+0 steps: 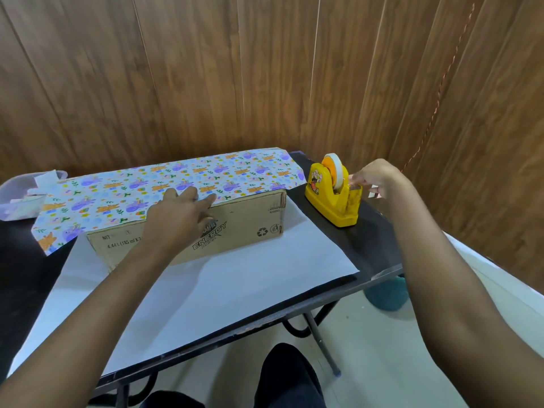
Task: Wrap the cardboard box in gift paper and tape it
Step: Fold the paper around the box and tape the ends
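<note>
Bright, even indoor light, soft shadows, slightly soft focus, wide-angle bending at edges.

Dark wood-grain panelling [206, 69] rises beyond the fingers [206, 199]. Under them stands a black folding table [371, 242] on metal legs [320, 340], over a pale floor [382, 363]. Right of the fingers, a twisted cord [440, 83] hangs against the wall.

The left hand [176, 214] and right hand [375, 176] are bare, forearms uncovered; dark trousers [290, 375] cover both knees.
</note>
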